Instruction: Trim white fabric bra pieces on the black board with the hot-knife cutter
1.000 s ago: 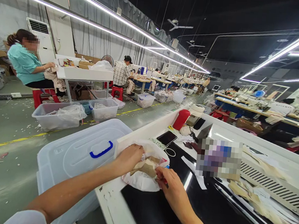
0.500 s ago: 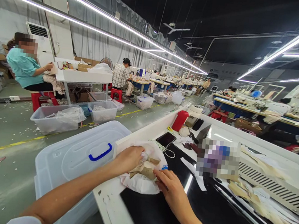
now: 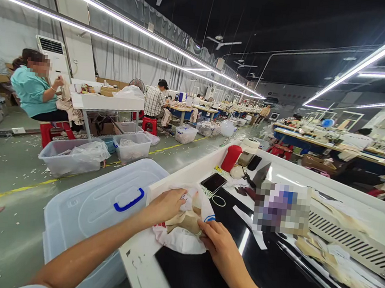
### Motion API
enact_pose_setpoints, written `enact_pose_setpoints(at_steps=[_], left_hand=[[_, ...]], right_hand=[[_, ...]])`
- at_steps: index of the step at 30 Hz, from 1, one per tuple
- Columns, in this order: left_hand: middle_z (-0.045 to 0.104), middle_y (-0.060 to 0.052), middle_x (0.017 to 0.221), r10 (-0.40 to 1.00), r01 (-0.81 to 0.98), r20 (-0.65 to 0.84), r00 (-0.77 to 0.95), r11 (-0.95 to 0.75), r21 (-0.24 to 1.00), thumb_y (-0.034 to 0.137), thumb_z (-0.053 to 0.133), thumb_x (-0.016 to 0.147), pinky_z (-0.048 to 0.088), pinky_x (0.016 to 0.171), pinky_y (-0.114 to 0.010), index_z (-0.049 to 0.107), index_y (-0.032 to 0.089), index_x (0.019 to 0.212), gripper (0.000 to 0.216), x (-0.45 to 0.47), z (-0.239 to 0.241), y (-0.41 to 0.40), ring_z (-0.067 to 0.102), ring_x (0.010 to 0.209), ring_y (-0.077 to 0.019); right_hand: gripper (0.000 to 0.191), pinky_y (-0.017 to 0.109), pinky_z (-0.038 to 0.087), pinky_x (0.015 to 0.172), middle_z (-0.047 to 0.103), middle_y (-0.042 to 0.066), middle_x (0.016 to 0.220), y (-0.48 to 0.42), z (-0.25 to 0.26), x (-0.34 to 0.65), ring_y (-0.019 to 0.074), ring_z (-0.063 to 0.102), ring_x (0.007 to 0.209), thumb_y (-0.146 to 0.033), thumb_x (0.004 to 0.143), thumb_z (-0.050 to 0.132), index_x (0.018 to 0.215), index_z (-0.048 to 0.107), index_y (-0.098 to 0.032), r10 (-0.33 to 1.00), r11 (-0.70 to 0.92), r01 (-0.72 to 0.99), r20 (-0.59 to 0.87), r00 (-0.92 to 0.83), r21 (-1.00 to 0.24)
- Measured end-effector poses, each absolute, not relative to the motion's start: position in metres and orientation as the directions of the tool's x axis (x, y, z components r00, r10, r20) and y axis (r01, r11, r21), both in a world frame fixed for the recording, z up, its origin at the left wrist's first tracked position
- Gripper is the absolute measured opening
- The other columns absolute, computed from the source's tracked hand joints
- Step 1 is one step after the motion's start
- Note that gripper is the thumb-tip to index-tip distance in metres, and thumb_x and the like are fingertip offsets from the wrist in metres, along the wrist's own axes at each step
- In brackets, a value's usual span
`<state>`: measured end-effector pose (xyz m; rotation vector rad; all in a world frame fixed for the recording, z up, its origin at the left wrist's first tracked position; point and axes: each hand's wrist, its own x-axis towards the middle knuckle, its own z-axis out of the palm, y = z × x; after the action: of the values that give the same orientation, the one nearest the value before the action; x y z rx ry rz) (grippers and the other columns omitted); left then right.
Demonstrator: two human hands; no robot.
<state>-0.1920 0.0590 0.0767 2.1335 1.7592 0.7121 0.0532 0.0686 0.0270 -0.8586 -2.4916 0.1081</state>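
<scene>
A soft white plastic bag (image 3: 189, 243) with small red and blue markings sits open at the near left corner of a worktable, and flat beige fabric pieces (image 3: 187, 221) lie in its mouth. The person's left hand (image 3: 167, 205) reaches over the bag's left side, fingers bent down at the opening; whether they grasp anything cannot be told. The right hand (image 3: 221, 245) is at the bag's right edge, fingertips bent together and touching the beige pieces; whether they pinch them cannot be told.

Under the bag is a glossy black tabletop panel (image 3: 179, 271) framed by a raised white border. Just beyond the bag lie a black smartphone (image 3: 213, 182) and a thin white ring (image 3: 218, 201); farther back stands a red bottle (image 3: 231, 158). A curved white strip (image 3: 251, 225) lies to the right.

Left of the table is a translucent plastic bin (image 3: 92, 207) with a blue-handled lid. Farther left, a person in a turquoise top (image 3: 31, 92) sits on a red stool (image 3: 50, 136), holding beige fabric.
</scene>
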Motion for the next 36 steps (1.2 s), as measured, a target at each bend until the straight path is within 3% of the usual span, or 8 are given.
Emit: enact_pose_setpoints(at_steps=[5,10,14,17,21,24,28,36], left_hand=[[0.063,-0.014,0.137,0.968,0.901,0.213,0.135,-0.209,0.380,0.022,0.046,0.099,0.043,0.112,-0.042,0.056,0.014,0.135,0.038,-0.183,0.077,0.050,0.057,0.129,-0.0284],[0.066,-0.019,0.122,0.969,0.956,0.194,0.155,-0.197,0.218,0.015,0.048,0.097,0.048,0.103,-0.046,0.058,0.008,0.130,0.035,-0.175,0.080,0.037,0.062,0.118,-0.0321],[0.066,-0.020,0.122,0.973,0.977,0.173,0.150,-0.173,0.125,0.004,0.046,0.092,0.051,0.097,-0.044,0.057,0.008,0.132,0.041,-0.169,0.080,0.033,0.064,0.114,-0.0328],[0.069,-0.020,0.118,0.983,0.988,0.141,0.120,-0.133,0.083,-0.001,0.045,0.090,0.053,0.093,-0.041,0.061,0.009,0.127,0.041,-0.165,0.078,0.034,0.066,0.110,-0.0327],[0.071,-0.020,0.114,0.993,0.996,0.103,0.062,-0.067,0.051,-0.003,0.045,0.089,0.056,0.086,-0.039,0.065,0.010,0.120,0.040,-0.164,0.079,0.035,0.069,0.106,-0.0324],[0.072,-0.020,0.112,0.996,0.998,0.080,0.034,-0.038,0.044,-0.002,0.044,0.090,0.057,0.085,-0.039,0.066,0.009,0.118,0.038,-0.165,0.082,0.034,0.070,0.104,-0.0318],[0.072,-0.022,0.111,0.998,0.998,0.059,0.023,-0.027,0.052,-0.003,0.045,0.090,0.058,0.082,-0.039,0.067,0.006,0.117,0.036,-0.167,0.086,0.033,0.071,0.102,-0.0321],[0.073,-0.023,0.104,0.997,0.996,0.070,0.035,-0.041,0.079,-0.001,0.062,0.079,0.057,0.082,-0.042,0.069,0.005,0.111,0.033,-0.173,0.080,0.039,0.072,0.097,-0.0361]], right_hand=[[0.029,0.044,0.059,0.082,0.072,0.011,0.112,0.068,0.037,0.044,0.0270,0.068,0.093,-0.012,0.096,0.054,0.119,0.069,-0.019,0.623,0.775,0.600,0.404,-0.670,-0.198],[0.058,0.040,0.055,0.100,0.066,0.010,0.134,0.068,0.053,0.029,0.0244,0.065,0.117,0.003,0.082,0.053,0.134,0.061,-0.022,0.671,0.736,0.647,0.342,-0.658,-0.199],[0.041,0.033,0.058,0.084,0.073,0.012,0.114,0.083,0.059,0.015,0.0237,0.072,0.102,-0.001,0.088,0.054,0.121,0.068,-0.021,0.778,0.622,0.763,0.243,-0.579,-0.174],[0.020,0.032,0.059,0.075,0.073,0.007,0.097,0.097,0.059,0.004,0.0190,0.072,0.086,-0.015,0.097,0.059,0.113,0.069,-0.020,0.844,0.534,0.834,0.148,-0.516,-0.138],[0.024,0.037,0.060,0.081,0.069,0.006,0.110,0.106,0.060,-0.008,0.0180,0.069,0.093,-0.034,0.098,0.063,0.116,0.065,-0.018,0.866,0.500,0.857,0.091,-0.491,-0.126],[0.025,0.039,0.058,0.086,0.068,0.008,0.119,0.106,0.062,-0.009,0.0213,0.068,0.103,-0.029,0.098,0.063,0.121,0.064,-0.020,0.858,0.514,0.845,0.116,-0.501,-0.150],[0.021,0.030,0.051,0.079,0.071,0.009,0.114,0.102,0.065,0.001,0.0226,0.069,0.106,-0.017,0.096,0.056,0.113,0.068,-0.023,0.869,0.492,0.847,0.176,-0.462,-0.201],[0.014,0.027,0.038,0.061,0.071,0.002,0.084,0.089,0.082,0.021,0.0208,0.068,0.076,-0.022,0.092,0.049,0.098,0.061,-0.026,0.918,0.396,0.818,0.201,-0.342,-0.417]])
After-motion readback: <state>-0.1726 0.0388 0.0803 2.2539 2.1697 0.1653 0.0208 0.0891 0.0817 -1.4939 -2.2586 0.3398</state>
